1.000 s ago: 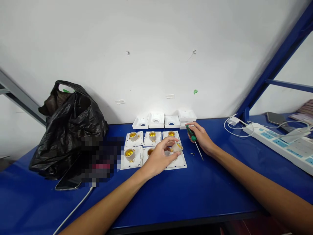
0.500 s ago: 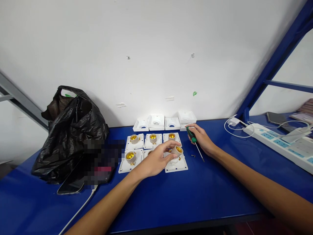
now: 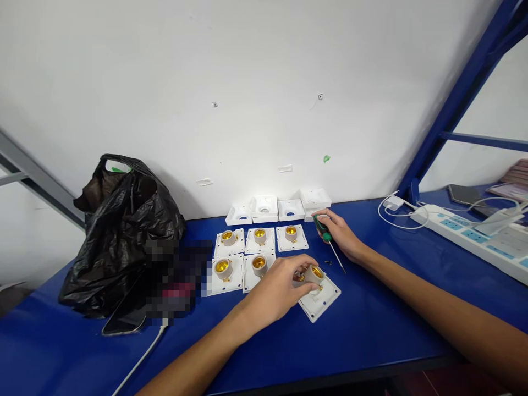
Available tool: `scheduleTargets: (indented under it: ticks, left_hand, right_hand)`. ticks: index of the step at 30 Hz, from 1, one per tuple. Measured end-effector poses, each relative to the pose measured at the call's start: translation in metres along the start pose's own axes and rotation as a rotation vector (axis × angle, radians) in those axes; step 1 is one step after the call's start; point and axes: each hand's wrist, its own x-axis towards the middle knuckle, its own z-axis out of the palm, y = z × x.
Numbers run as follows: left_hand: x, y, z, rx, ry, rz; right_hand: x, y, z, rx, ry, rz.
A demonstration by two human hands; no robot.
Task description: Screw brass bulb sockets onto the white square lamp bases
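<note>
Shifted nearer the person, the square white plastic plate (image 3: 325, 298) is now lying askew on the glossy blue table (image 3: 355, 330), the left hand (image 3: 284, 283) pinching its round, gold-lined beige socket (image 3: 314, 276). The right hand (image 3: 339, 232) is gripping a green-handled metal screwdriver (image 3: 326, 236); its shaft, if swinging left, might be scattering the small brass-coloured screws (image 3: 328, 263) beside it. No brand or label is showing legibly.

This place seems to me a workshop, though I am not certain; before me is a blue table (image 3: 350, 341) with a metal frame (image 3: 465, 82); on the table are lamp sockets (image 3: 259, 267) in rows and a power strip (image 3: 474, 237); my right hand (image 3: 337, 232) holds a screwdriver (image 3: 327, 237).
</note>
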Motion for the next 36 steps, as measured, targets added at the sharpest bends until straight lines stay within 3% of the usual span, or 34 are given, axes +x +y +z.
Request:
scheduleTargets:
  ticks: [10,23,36]
  left_hand:
    - [0.006,0.0,-0.019,-0.146,-0.174,0.061]
    - [0.005,0.002,-0.026,-0.175,-0.38,0.113]
    - [-0.001,-0.003,-0.02,0.088,-0.306,0.113]
  right_hand:
    - [-0.001,-0.001,-0.001,0.0,-0.005,-0.002]
    - [-0.001,0.0,-0.001,-0.009,-0.008,0.009]
    - [0.0,0.0,-0.001,-0.002,-0.009,0.007]
